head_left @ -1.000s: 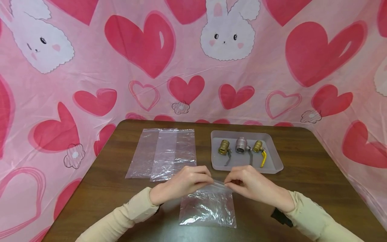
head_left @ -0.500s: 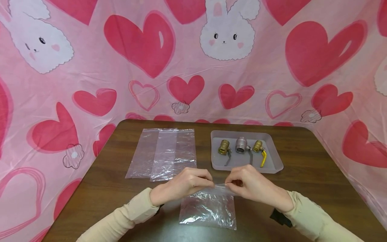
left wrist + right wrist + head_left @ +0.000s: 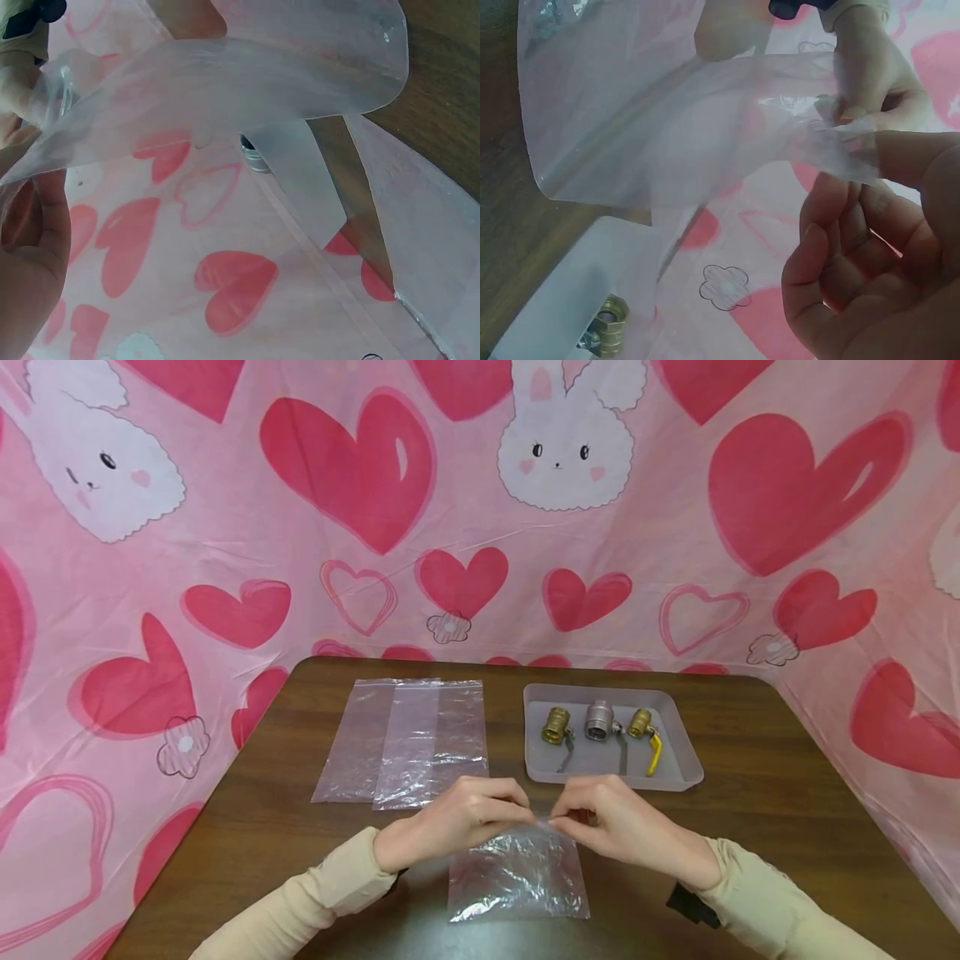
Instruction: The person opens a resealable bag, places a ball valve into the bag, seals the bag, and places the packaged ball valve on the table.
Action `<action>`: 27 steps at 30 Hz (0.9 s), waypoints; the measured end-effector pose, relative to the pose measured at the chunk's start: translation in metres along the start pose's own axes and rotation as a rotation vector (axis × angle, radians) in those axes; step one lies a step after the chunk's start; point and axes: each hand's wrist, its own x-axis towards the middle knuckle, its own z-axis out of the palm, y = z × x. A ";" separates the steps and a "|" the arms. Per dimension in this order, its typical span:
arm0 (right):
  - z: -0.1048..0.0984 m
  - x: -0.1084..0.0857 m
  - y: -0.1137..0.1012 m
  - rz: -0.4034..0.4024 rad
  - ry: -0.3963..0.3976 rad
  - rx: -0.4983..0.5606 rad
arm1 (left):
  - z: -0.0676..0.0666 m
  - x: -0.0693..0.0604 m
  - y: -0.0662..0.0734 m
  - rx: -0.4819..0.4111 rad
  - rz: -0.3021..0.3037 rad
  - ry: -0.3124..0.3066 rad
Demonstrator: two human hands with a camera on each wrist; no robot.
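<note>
Right, both hands meet at one clear plastic bag: L hand & R hand have its top edge pinched in the fingers, nearly tip to tip. From that pinch the bag runs back twd the person, below the hands & over the bench; its top edge is on the far side, same side as the tray. Long axis is hard to call w/ the top partly hidden. Pinch sits R of the bag's middle, so L hand covers more of it; R hand is nearer the tray, just beyond it.

In the tray, L to R: big brass valve w/ grey handle, silver valve, also grey-handled, & small brass valve w/ yellow handle. No valve shows in the held bag. Two spare bags lie flat beyond L hand, overlapping. Can't tell if the held bag's mouth is parted.
</note>
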 end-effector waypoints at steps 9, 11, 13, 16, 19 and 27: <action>0.000 0.000 0.000 0.022 0.026 -0.035 | 0.000 0.001 0.002 0.002 0.009 -0.022; -0.001 0.000 0.001 0.021 0.025 -0.032 | 0.001 0.001 0.003 0.002 -0.004 -0.014; -0.001 -0.001 0.001 0.013 0.026 -0.017 | 0.002 0.001 0.003 -0.003 -0.024 -0.001; -0.001 0.000 0.001 -0.038 0.040 0.002 | 0.003 0.001 0.002 0.000 -0.044 0.015; -0.002 0.000 0.000 -0.108 0.054 0.007 | 0.003 0.001 0.001 0.004 -0.053 0.021; -0.008 -0.001 0.003 -0.137 0.012 0.016 | 0.002 0.000 0.002 -0.018 -0.041 0.007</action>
